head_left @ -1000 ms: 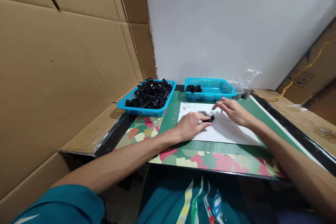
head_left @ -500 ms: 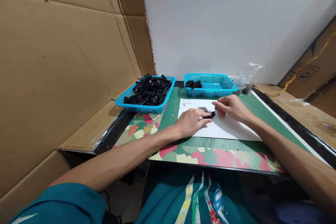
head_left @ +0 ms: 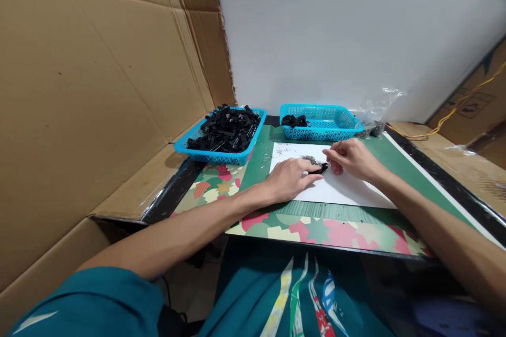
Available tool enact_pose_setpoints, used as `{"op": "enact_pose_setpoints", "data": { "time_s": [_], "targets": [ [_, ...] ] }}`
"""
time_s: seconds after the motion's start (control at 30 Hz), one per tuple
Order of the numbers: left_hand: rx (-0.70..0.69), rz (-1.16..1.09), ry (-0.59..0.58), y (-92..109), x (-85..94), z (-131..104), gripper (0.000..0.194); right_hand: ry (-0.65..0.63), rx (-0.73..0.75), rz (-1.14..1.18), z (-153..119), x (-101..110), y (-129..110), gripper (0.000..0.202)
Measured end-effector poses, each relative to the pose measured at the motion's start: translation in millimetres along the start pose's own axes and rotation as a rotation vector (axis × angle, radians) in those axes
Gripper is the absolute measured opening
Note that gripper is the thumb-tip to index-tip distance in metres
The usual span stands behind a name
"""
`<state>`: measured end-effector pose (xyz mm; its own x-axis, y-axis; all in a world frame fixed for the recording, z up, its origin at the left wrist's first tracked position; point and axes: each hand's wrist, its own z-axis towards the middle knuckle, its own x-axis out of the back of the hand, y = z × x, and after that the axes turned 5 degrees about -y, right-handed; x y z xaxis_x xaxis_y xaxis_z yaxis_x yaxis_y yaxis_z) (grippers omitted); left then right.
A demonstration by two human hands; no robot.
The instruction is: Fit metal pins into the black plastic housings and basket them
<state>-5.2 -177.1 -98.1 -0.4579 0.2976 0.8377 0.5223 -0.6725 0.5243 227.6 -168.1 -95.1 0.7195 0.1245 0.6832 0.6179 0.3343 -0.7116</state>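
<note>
My left hand [head_left: 290, 178] rests on the white sheet [head_left: 356, 189], its thumb and fingers closed on a small black part [head_left: 323, 169]. My right hand [head_left: 351, 158] is just to the right, thumb and fingertips pinched together at the right end of that part. A thin thing seems to be between those fingertips, too small to name. Beyond my left fingertips lies a pile of tiny metal pieces [head_left: 310, 159], and more of them [head_left: 281, 151] are scattered at the sheet's far left corner.
A blue basket [head_left: 233, 159] heaped with black parts stands at the back left. Another blue basket [head_left: 332, 134] at the back holds several black parts. Beside it lies a clear plastic bag [head_left: 373, 125]. Cardboard [head_left: 118, 52] walls the left side.
The whole view has shifted slightly, with the table appearing a little higher. Both hands keep nearly the same places at the black part.
</note>
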Motion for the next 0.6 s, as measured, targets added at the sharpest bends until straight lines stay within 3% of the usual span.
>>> {"op": "enact_pose_setpoints", "data": {
  "time_s": [0.37, 0.6],
  "targets": [
    [0.075, -0.143, -0.01, -4.4, 1.0, 4.6, 0.032, 0.064, 0.082, -0.131, 1.1, -5.6, 1.8, 0.062],
    [0.034, -0.17, 0.014, -6.8, 0.4, 5.0, 0.03, 0.023, 0.03, -0.098, 4.6, -6.7, 1.6, 0.057]
  ]
}}
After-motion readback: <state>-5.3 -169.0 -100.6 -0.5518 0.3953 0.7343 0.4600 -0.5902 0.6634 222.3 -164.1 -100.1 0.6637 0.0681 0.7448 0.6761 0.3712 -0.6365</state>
